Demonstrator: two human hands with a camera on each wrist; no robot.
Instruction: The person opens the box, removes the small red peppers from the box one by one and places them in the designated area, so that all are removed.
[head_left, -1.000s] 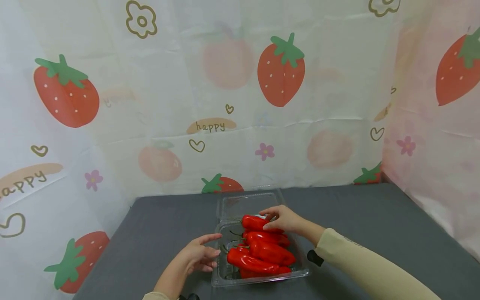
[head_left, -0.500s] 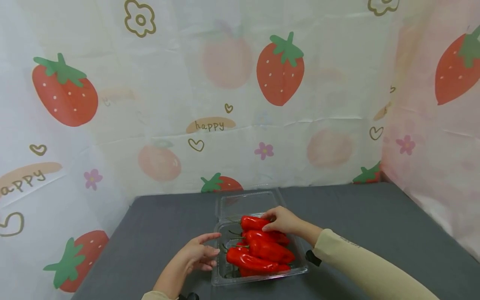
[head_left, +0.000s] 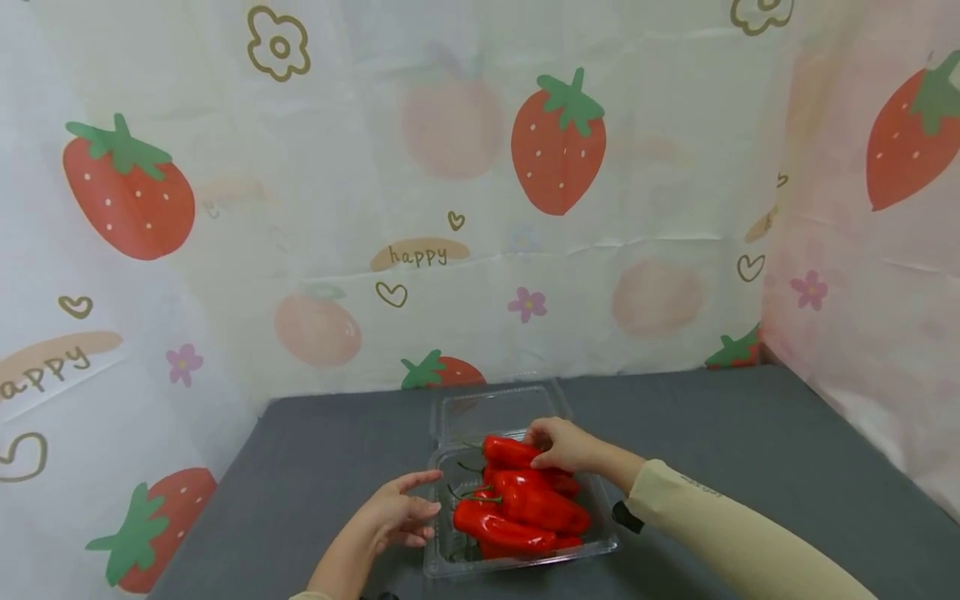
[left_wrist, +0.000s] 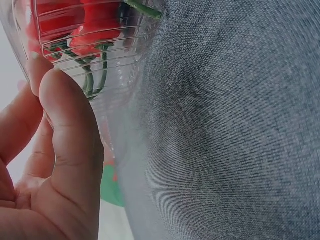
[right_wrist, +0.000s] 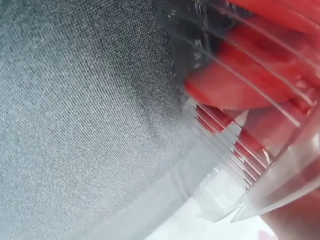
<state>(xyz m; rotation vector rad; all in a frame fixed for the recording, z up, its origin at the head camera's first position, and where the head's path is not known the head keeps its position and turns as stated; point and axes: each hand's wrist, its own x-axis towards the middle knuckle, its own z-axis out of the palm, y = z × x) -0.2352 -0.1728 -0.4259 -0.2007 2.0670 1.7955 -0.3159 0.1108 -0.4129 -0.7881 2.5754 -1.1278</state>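
Observation:
A clear plastic container holds several red peppers with green stems, lying across it in a row. My right hand grips the rearmost pepper, thumb on the near side and fingers over its right end. Nearer peppers, including the front pepper, lie unheld. Beside the container's left rim, my left hand has loosely extended fingers and holds nothing. In the left wrist view its thumb is close against the container's wall; contact is unclear. The right wrist view shows peppers through the ribbed wall, with the fingers mostly hidden.
The container's clear lid lies folded back behind it. A grey cloth covers the table. Behind and to the sides hang curtains printed with strawberries.
My right fingers have closed further round the rearmost pepper. A middle pepper's stem sits slightly lower. The left hand has stayed almost in place, and the view has shifted a little.

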